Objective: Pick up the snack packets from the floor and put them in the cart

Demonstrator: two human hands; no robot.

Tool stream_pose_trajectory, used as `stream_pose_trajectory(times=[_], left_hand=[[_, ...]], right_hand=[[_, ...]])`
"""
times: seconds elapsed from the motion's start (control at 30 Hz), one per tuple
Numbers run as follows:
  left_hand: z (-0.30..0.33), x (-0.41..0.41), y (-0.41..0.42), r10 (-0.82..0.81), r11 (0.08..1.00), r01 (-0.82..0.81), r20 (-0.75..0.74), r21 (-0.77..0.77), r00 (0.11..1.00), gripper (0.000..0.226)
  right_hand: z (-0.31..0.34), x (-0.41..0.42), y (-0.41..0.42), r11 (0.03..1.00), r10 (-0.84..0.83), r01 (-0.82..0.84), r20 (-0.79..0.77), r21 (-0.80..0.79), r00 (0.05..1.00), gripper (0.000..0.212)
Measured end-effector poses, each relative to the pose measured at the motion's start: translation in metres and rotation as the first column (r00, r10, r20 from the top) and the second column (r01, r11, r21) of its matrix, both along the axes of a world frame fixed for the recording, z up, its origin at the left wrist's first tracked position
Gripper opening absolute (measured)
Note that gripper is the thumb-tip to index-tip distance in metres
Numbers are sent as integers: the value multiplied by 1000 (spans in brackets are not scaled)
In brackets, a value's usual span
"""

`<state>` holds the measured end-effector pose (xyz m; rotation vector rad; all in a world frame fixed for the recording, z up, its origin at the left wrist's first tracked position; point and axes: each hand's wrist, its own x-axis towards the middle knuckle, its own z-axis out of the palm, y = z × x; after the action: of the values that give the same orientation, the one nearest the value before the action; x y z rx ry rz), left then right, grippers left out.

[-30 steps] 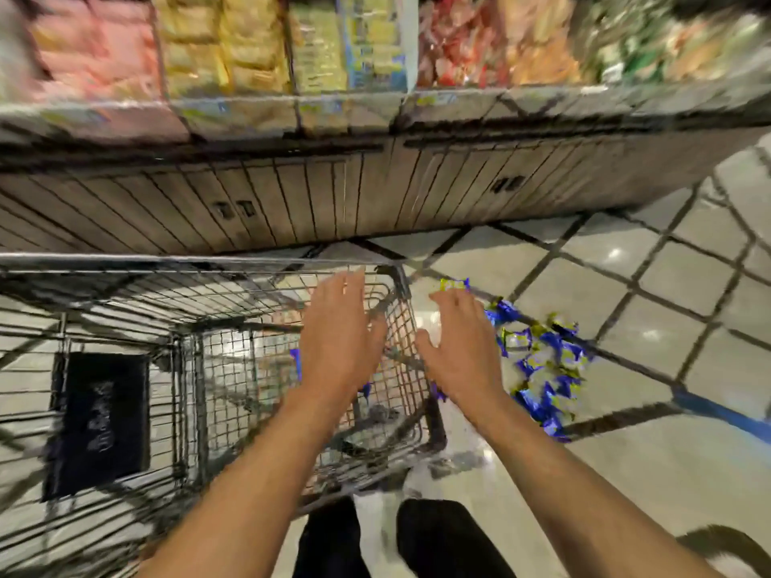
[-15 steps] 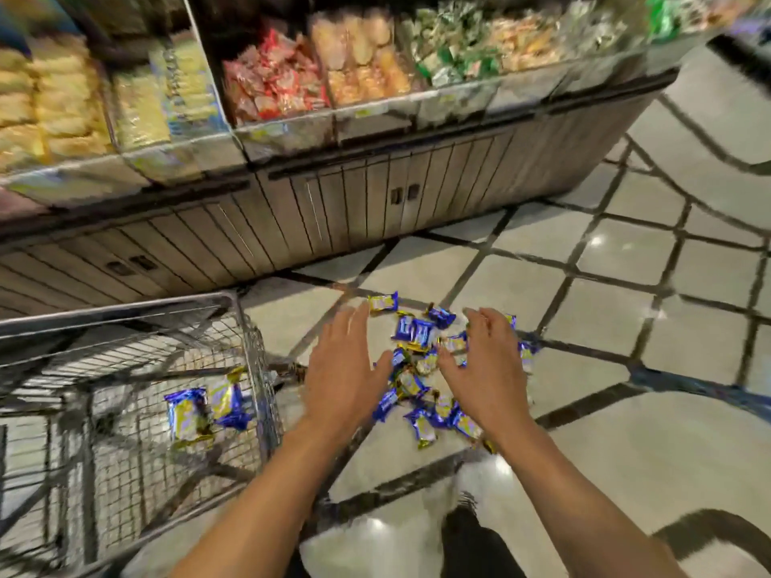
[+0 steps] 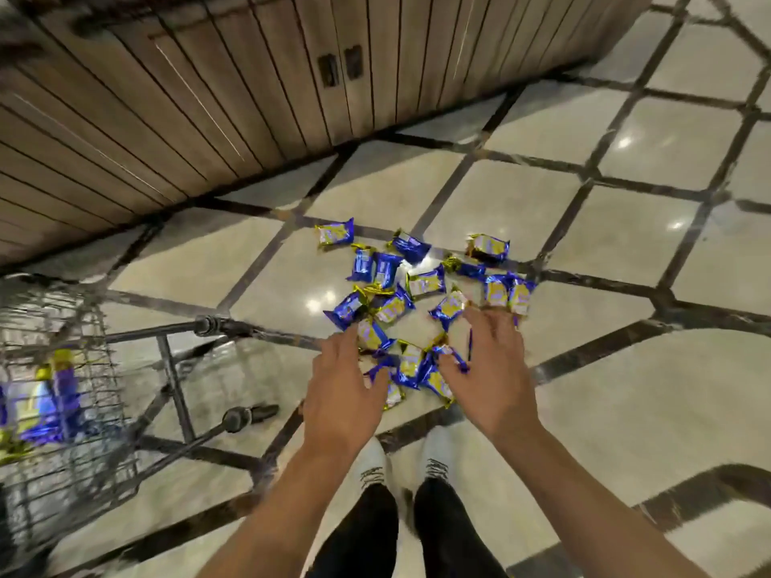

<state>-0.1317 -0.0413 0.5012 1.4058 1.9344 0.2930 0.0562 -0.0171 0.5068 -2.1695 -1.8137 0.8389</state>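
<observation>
The snack packets (image 3: 421,285) lie in a loose pile on the shiny tiled floor (image 3: 584,227), right under and in front of both hands. The left hand (image 3: 344,394) has its fingers spread over the near packets. The right hand (image 3: 486,377) is spread too, fingertips touching some. The packets are small, blue and gold, and shiny. Their writing is too blurry to read. A few more packets sit in the wire cart (image 3: 83,394) on the left.
</observation>
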Motion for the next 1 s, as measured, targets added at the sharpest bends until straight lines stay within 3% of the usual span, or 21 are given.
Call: stream_pose_trajectory(times=[0.27, 0.47, 0.57, 0.77, 0.87, 1.0], left_hand=[[-318, 6, -9, -107, 989, 110, 33, -100, 994, 74], [-483, 1, -32, -382, 910, 371, -24, -185, 924, 107], [-527, 4, -47, -497, 860, 469, -119, -200, 860, 118], [-563, 14, -57, -566, 822, 514, -244, -247, 787, 128], [-563, 13, -57, -608, 794, 562, -275, -234, 745, 123], [-561, 7, -53, -620, 784, 595, -258, -174, 741, 112]], right_hand=[[-306, 9, -14, 981, 67, -77, -60, -178, 996, 61], [-474, 4, -7, 889, 359, -345, -8, -302, 933, 91], [-517, 0, -6, 807, 543, -488, 93, -333, 835, 108], [-550, -3, -11, 685, 722, -619, 242, -384, 649, 128], [-554, -12, -13, 646, 762, -639, 291, -417, 579, 126], [-554, -14, -10, 651, 758, -653, 294, -388, 582, 111]])
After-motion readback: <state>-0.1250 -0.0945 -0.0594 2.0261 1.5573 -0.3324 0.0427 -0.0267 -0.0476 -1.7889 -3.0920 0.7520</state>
